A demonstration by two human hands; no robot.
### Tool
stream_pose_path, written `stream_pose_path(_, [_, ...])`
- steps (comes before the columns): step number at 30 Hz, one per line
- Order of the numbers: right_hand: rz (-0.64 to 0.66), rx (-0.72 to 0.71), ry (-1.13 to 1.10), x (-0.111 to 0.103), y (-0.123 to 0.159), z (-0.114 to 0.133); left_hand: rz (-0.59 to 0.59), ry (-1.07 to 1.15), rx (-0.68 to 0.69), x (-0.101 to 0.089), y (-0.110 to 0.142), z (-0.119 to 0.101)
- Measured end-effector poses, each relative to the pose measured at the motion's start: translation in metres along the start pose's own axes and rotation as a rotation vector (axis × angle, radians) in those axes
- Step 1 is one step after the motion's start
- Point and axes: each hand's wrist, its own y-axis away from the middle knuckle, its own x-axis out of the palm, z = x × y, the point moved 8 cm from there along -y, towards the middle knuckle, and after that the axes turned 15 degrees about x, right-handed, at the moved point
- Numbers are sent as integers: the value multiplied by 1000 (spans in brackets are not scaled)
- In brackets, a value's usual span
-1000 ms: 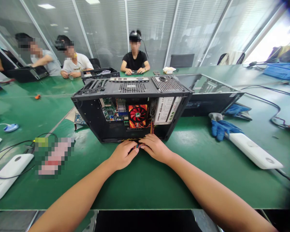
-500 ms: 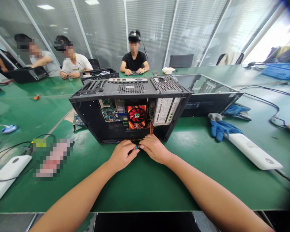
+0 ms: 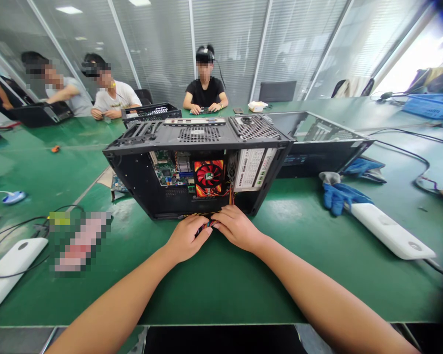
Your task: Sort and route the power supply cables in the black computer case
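Note:
An open computer case lies on the green table with its inside facing me. Within it show a motherboard, a red and black fan and a white-labelled power supply. A bundle of coloured cables runs out at the case's lower edge. My left hand is closed on this bundle, thumb towards the right. Close beside it, my right hand also grips the cables. The fingers partly cover the bundle, so the connector ends cannot be made out.
Blue gloves and a white power strip lie to the right; another white strip with black cords is at left. Behind the case stand a side panel and a second case. Several people sit across the table.
Both hands stay at nearly the same place on the cables, with only slight finger movement. A little more of the bundle shows between them.

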Motion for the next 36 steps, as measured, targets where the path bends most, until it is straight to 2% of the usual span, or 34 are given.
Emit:
stream_pose_path(7, [22, -58, -6, 1, 0, 2, -57, 61, 5, -3, 0, 0])
stream_pose_path(11, [13, -29, 19, 0, -1, 1, -120, 37, 46, -7, 1, -3])
stream_pose_path(15, [37, 21, 16, 2, -2, 0, -126, -54, 75, -6, 2, -3])
stream_pose_path(21, [66, 66, -49, 1, -5, -1, -115, -304, 89, -10, 2, -10])
stream_pose_path(24, [64, 66, -50, 1, -5, 0, -98, -342, 73, -11, 0, -13])
stream_pose_path(29, [1, 24, -14, -3, -2, 3, -6, -155, 18, -1, -2, -7])
stream_pose_path(36, [5, -22, -61, -1, -1, -3, -21, 204, -76, 2, -2, 2])
